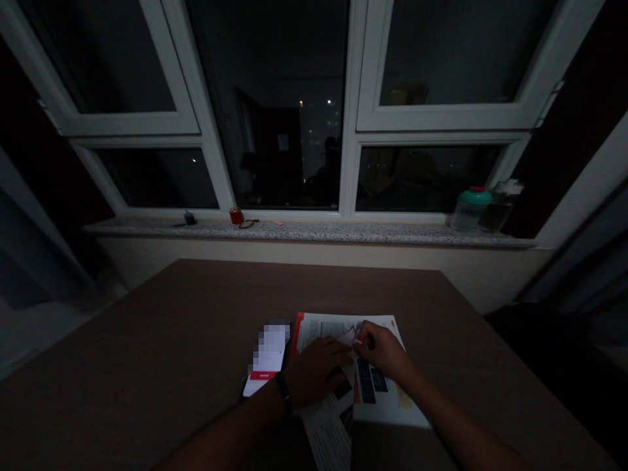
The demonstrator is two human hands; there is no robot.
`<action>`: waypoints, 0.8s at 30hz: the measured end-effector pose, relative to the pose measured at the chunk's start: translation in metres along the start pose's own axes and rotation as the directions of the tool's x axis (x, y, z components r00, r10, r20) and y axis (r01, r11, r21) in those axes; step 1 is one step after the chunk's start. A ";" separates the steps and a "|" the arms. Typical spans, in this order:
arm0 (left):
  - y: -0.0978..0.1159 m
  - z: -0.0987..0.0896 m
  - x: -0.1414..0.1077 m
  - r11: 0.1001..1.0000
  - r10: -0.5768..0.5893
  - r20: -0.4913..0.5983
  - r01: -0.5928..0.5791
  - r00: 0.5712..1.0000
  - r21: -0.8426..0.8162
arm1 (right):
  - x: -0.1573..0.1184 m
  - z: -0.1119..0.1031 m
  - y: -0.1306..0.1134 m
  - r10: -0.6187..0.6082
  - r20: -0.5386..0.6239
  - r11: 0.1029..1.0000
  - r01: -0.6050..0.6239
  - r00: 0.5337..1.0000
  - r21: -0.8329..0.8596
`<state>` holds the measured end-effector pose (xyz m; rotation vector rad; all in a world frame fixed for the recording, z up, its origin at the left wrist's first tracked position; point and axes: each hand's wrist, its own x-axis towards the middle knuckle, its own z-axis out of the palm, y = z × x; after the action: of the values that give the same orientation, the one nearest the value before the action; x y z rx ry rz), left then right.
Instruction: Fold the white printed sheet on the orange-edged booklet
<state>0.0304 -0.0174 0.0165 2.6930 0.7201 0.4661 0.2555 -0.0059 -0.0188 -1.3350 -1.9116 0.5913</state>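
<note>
A printed booklet (392, 409) with an orange-red strip down its left side lies on the table. My left hand (316, 369), wearing a dark wristband (283, 392), rests on it with the fingers stretched out flat. From beneath that hand a printed page (330, 432) slants down past the booklet's lower edge; whether it is loose or attached I cannot tell. My right hand (380, 347) is closed in a pinch beside the left fingertips, apparently on the upper part of the page. The dim light blurs the exact grip. Left of the booklet is a phone (269, 353) with its screen lit.
The brown table (147, 347) reaches to the wall under a windowsill (318, 230). On the sill stand a teal-lidded bottle (471, 210), another clear bottle (503, 206), a small red object (236, 216) and a small dark bottle (190, 218). Curtains hang at both sides.
</note>
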 end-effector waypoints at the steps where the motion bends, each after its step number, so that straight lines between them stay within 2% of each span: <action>1: 0.000 0.000 0.001 1.000 -0.001 0.008 0.001 1.000 0.005 | -0.001 0.000 0.000 -0.009 0.023 1.000 0.009 1.000 0.003; 7: -0.002 0.002 0.004 1.000 0.004 -0.007 -0.004 1.000 -0.001 | 0.000 0.002 0.003 -0.025 0.077 1.000 0.026 0.997 -0.005; 14: -0.005 0.006 0.002 1.000 -0.017 -0.009 0.017 1.000 0.001 | 0.005 0.003 0.002 0.048 -0.089 0.995 -0.056 0.995 -0.088; 17: -0.004 0.006 0.002 1.000 -0.022 -0.011 0.022 1.000 0.004 | 0.006 0.003 0.002 0.066 -0.111 0.992 -0.077 0.992 -0.096; 20: -0.004 0.003 0.002 1.000 -0.010 -0.010 0.010 1.000 0.001 | 0.004 0.001 0.002 0.059 -0.093 0.996 -0.065 0.994 -0.062; 24: -0.004 0.001 0.002 1.000 0.017 0.007 -0.017 1.000 -0.005 | 0.001 0.001 0.003 -0.013 0.010 1.000 0.013 1.000 0.002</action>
<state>0.0312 -0.0136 0.0147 2.6964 0.6939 0.4610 0.2564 -0.0041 -0.0212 -1.3198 -1.9264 0.5940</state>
